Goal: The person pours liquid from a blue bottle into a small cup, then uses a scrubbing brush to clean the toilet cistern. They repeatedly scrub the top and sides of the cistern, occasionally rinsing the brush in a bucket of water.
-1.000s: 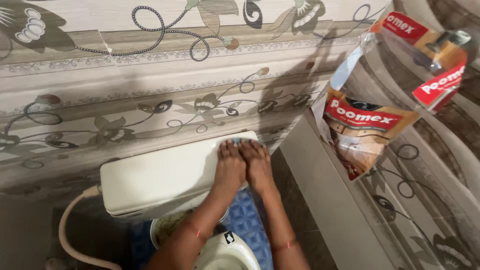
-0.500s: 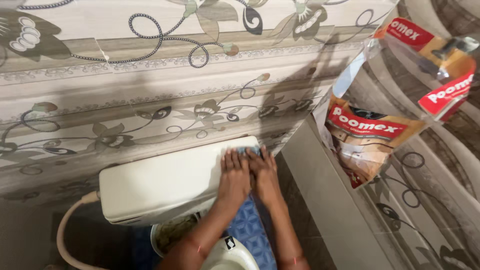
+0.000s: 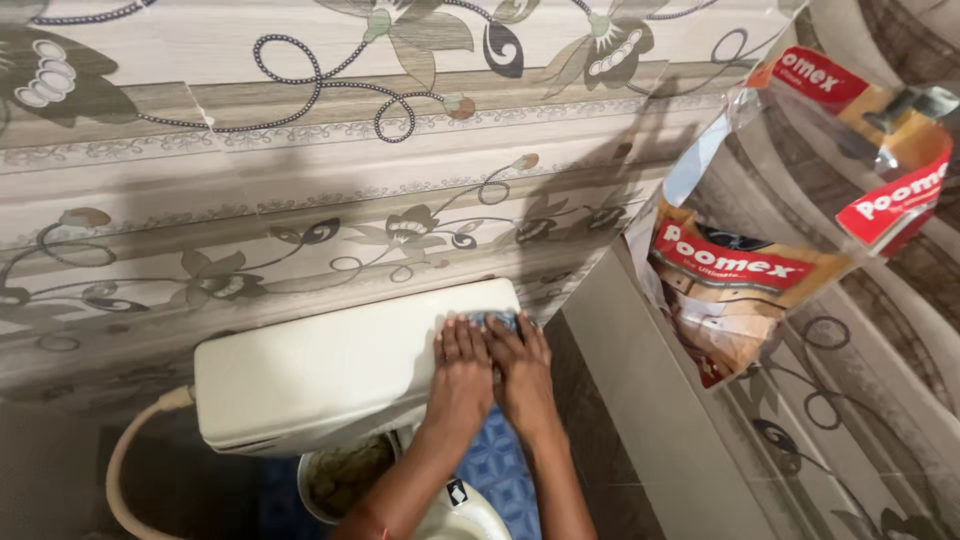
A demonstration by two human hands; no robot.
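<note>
Since the earlier frames, both hands have drawn slightly back from the far edge of the tank lid toward the person, and the cloth edge shows more clearly past the fingertips. Nearest the camera, the white toilet bowl rim (image 3: 455,515) sits over blue patterned floor tiles (image 3: 500,465). Above it, the left hand (image 3: 462,362) and right hand (image 3: 522,365) lie side by side, palms down, fingers extended and pressed flat on a blue-grey cloth (image 3: 497,320). The cloth lies under and just beyond the fingertips, near the right end of the cream cistern lid (image 3: 320,365); the lid's long axis runs left-right. Both hands are equally near. A hose (image 3: 125,450) curves at left. Beyond stands the floral wall tile (image 3: 300,190); a printed plastic bag (image 3: 740,270) hangs at right.
</note>
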